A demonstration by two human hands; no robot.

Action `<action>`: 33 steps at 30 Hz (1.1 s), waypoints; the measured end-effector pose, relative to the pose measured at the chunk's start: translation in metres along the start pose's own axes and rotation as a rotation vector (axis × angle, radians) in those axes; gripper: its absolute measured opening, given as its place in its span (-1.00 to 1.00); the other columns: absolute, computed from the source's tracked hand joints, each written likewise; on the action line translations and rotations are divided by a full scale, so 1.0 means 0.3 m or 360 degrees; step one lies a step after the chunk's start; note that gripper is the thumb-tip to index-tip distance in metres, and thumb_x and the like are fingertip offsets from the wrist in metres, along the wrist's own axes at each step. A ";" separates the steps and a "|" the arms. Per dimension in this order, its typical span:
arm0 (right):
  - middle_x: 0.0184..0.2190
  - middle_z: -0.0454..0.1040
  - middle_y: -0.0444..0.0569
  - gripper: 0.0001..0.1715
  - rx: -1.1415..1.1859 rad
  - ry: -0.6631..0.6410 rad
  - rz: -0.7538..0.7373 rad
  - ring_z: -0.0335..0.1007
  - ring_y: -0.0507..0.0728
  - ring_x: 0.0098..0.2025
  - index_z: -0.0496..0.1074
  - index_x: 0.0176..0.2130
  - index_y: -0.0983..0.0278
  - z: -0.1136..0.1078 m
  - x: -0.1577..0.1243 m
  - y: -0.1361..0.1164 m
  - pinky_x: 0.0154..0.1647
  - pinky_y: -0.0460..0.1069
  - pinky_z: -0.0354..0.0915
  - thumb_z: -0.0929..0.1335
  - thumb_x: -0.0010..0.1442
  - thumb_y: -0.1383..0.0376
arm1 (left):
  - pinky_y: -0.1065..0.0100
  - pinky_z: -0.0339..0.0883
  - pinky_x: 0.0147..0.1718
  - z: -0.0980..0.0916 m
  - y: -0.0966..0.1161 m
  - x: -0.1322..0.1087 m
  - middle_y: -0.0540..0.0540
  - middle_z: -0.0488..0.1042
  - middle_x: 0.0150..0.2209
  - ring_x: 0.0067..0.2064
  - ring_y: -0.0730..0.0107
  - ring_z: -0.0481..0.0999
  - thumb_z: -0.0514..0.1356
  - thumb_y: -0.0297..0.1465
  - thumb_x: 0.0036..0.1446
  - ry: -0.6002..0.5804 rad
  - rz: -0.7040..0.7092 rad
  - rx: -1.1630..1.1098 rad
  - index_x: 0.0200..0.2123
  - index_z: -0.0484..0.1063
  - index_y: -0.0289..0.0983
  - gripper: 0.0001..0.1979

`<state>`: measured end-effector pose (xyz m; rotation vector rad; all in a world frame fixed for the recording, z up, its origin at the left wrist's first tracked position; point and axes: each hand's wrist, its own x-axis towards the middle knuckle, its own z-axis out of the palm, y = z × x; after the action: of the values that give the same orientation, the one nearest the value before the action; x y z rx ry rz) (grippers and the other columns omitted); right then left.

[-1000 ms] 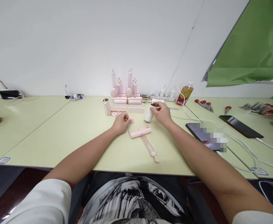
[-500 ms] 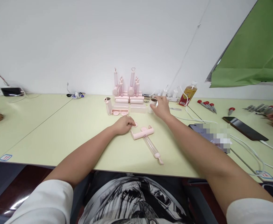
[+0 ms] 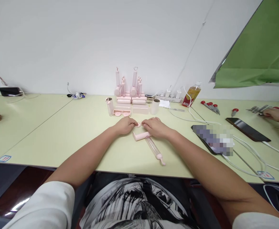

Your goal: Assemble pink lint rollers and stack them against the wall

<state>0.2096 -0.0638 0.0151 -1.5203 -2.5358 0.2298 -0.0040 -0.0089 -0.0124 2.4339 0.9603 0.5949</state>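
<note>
My left hand (image 3: 125, 125) pinches the edge of a small round pink disc (image 3: 138, 125) just above the table. From the other side my right hand (image 3: 155, 127) comes close to the disc, thumb and fingers pinched together; anything between them is too small to see. Under my right hand lies a pink half-round bar (image 3: 140, 136), partly covered by it. A clear tube with a pink end (image 3: 153, 148) slants from the bar toward the front edge. Behind my hands stand a pale cup (image 3: 155, 107) and a pink tray with round discs (image 3: 122, 113).
Several pink stands with upright clear tubes (image 3: 132, 90) line the wall, beside another pink cylinder (image 3: 110, 107). To the right are a bottle (image 3: 191, 94), white cables, a phone (image 3: 248, 129), red-ended tools (image 3: 211, 107) and another person's hand (image 3: 276, 114).
My right hand has moved from the pale cup toward me and left, up to the disc. My left hand stays at the disc. The other person's hand has shifted.
</note>
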 end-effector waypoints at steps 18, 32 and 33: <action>-0.38 0.43 -0.04 -0.81 0.0668 0.1009 0.0360 0.31 0.13 -0.33 0.34 -0.34 0.23 -0.046 -0.042 0.032 -0.29 0.02 0.21 0.29 0.19 0.16 | 0.34 -0.03 -0.51 0.017 0.209 -0.072 0.02 0.27 -0.60 -0.53 0.43 0.21 0.09 -0.09 0.20 0.0214 -0.0001 0.0067 -0.58 0.25 -0.23 -0.59; -0.55 0.14 -0.24 -0.66 0.0782 0.0083 -0.0131 0.04 0.00 -0.49 0.24 -0.45 0.23 -0.001 -0.050 0.030 -0.43 -0.06 0.00 0.36 0.15 0.07 | 0.47 0.21 -0.58 -0.035 0.160 -0.071 0.01 0.44 -0.51 -0.55 0.49 0.38 0.28 -0.10 0.04 0.0249 -0.0311 -0.1132 -0.30 0.41 -0.26 -0.66; -0.55 0.13 -0.24 -0.66 0.0805 0.0070 -0.0150 0.03 0.00 -0.49 0.26 -0.44 0.24 0.002 -0.049 0.032 -0.44 -0.06 -0.01 0.36 0.15 0.06 | 0.46 0.23 -0.58 -0.037 0.158 -0.073 -0.02 0.48 -0.47 -0.54 0.48 0.41 0.31 -0.09 0.01 0.0102 -0.0319 -0.1241 -0.25 0.44 -0.26 -0.62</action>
<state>0.2245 -0.0724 0.0112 -1.1905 -2.2668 0.7474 0.0000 -0.0528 0.0177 1.6198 0.7841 0.7941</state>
